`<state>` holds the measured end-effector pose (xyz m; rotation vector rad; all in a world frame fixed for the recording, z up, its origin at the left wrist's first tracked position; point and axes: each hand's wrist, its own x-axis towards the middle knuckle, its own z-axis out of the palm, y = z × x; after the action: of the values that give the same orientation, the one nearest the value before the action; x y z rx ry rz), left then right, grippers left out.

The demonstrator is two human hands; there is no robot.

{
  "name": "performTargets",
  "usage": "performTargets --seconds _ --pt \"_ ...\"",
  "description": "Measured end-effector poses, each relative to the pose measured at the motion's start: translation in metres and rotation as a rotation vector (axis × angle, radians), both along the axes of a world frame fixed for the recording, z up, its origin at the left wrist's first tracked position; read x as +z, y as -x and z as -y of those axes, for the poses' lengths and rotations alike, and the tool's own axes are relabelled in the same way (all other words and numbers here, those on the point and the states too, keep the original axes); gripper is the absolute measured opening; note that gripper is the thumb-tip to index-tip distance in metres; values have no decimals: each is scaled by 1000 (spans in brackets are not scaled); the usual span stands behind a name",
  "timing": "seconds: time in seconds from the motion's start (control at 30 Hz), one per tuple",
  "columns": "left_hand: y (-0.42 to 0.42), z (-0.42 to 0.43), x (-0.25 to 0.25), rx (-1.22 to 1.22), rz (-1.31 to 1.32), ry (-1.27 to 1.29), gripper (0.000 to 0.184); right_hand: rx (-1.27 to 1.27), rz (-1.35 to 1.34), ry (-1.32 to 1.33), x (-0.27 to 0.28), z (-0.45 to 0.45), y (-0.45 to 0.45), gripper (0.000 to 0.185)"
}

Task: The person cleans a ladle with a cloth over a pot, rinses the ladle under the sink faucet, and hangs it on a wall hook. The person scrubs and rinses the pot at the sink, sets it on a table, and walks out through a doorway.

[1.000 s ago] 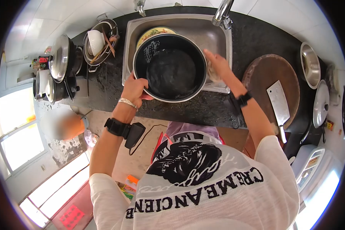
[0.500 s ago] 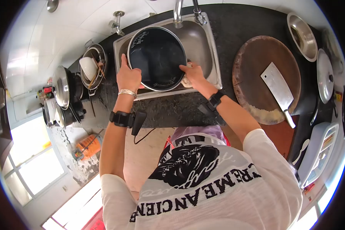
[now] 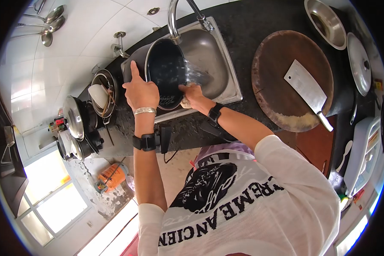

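Note:
A dark-coated rice cooker inner pot [image 3: 165,72] with pale level markings is tilted sideways over the steel sink [image 3: 234,85]. Water [image 3: 197,73] streams over its right rim into the basin. My left hand [image 3: 141,89] grips the pot's left side, index finger stretched along the outside, the other fingers partly hidden. At the lower right rim, my right hand [image 3: 193,94] is closed on the pot, thumb toward the inside. Something pale shows beneath the right fingers, too small to make out. The faucet [image 3: 173,21] arches just above the pot's upper rim.
Right of the sink, a cleaver [image 3: 306,90] lies on a round wooden chopping board [image 3: 269,85]. Beyond it are a steel basin [image 3: 341,40] and a pot lid [image 3: 359,64]. Stacked pots and a colander [image 3: 109,113] stand at left. Ladles [image 3: 53,21] hang on the wall.
The pot has gone from nearly level to tipped rightward, and water now pours from it. Both hands turned with it, and the head view has shifted.

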<state>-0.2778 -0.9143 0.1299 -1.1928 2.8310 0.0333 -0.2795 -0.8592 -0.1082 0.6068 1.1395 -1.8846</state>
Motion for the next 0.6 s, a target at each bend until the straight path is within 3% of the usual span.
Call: performTargets --seconds 0.17,0.43,0.6 --pt "1 -9 -2 15 -27 88 76 15 -2 40 12 0 3 29" --pt "2 -38 4 22 -38 174 82 274 -167 -134 18 9 4 32" --pt "-1 -50 4 0 -45 195 88 271 -100 -76 17 15 -2 32"
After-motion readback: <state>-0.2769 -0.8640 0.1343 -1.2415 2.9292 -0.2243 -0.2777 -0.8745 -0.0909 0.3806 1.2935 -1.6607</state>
